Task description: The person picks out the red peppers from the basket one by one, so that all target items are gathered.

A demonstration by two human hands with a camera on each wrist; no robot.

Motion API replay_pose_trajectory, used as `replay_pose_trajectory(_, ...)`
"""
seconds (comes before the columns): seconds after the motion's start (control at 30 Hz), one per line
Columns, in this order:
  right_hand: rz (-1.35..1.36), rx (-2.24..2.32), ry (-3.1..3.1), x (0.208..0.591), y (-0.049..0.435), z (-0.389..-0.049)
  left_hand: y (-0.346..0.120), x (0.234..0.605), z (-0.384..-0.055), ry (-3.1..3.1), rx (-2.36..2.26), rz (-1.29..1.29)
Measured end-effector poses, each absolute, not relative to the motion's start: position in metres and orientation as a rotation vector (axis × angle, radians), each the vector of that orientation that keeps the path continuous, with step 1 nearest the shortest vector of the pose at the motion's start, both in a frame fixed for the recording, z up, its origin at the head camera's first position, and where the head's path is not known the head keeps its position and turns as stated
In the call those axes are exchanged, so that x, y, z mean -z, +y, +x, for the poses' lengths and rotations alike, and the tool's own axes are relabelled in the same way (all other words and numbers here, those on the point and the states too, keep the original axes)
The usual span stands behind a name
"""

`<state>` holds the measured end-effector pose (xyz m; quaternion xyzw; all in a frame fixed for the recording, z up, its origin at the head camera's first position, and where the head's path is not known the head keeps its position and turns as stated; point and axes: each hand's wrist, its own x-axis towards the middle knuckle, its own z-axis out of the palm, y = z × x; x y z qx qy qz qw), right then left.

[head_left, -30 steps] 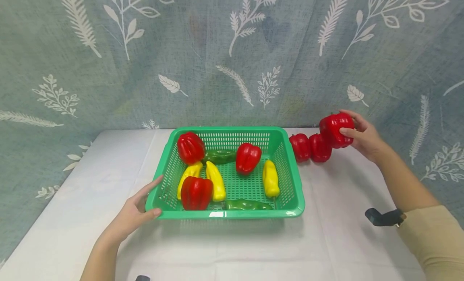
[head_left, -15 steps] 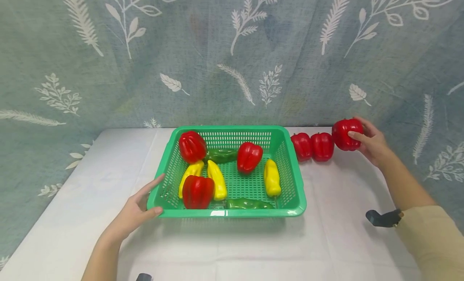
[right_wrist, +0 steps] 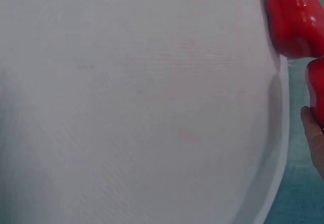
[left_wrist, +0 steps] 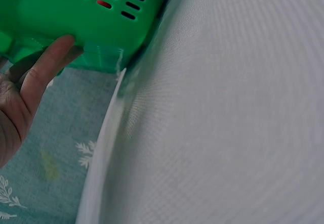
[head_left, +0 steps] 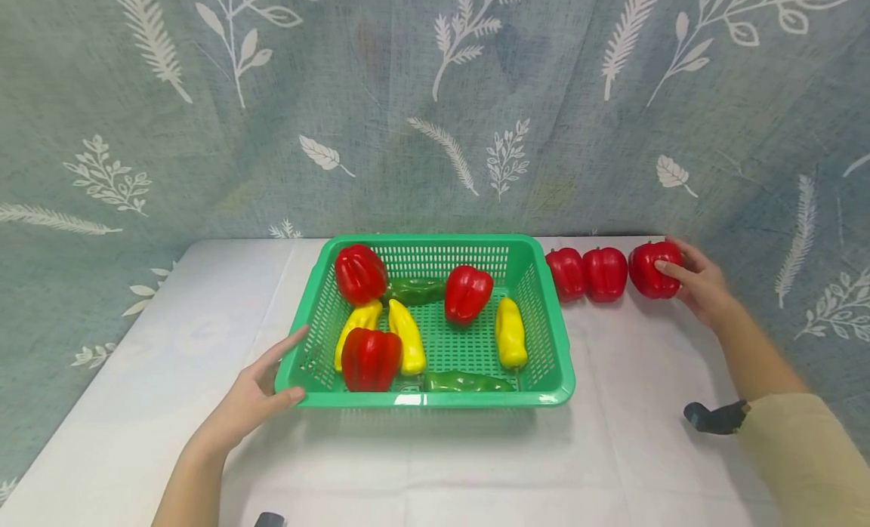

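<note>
My right hand [head_left: 703,285] holds a red bell pepper [head_left: 650,272] at the table's far right, thumb on its near side. Left of it stand two more red bell peppers [head_left: 605,275], close together beside the basket. In the right wrist view, the held bell pepper [right_wrist: 317,90] and the fingertips show only at the edge. My left hand [head_left: 239,408] rests at the near left corner of a green plastic basket [head_left: 435,399]. Its fingers lie fairly straight against the basket's outside, as the left wrist view shows.
Inside the basket lie three red bell peppers [head_left: 371,361], three yellow peppers [head_left: 510,334] and two long green peppers [head_left: 467,382]. A white cloth [head_left: 510,466] covers the table. Behind it hangs a grey-green curtain [head_left: 381,157] with white leaf prints.
My right hand has carried the red bell pepper rightward and down, from in front of the other two to the right end of their row. My left hand has stayed at the basket.
</note>
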<state>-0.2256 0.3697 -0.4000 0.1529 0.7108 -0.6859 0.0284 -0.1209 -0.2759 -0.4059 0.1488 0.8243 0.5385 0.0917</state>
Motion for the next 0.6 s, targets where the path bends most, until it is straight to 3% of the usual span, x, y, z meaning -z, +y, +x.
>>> replay_pose_trajectory(0.6,0.609,2.052,2.212,0.421,0.367,-0.236,-0.278,0.407,-0.121,2.428,-1.629,0.479)
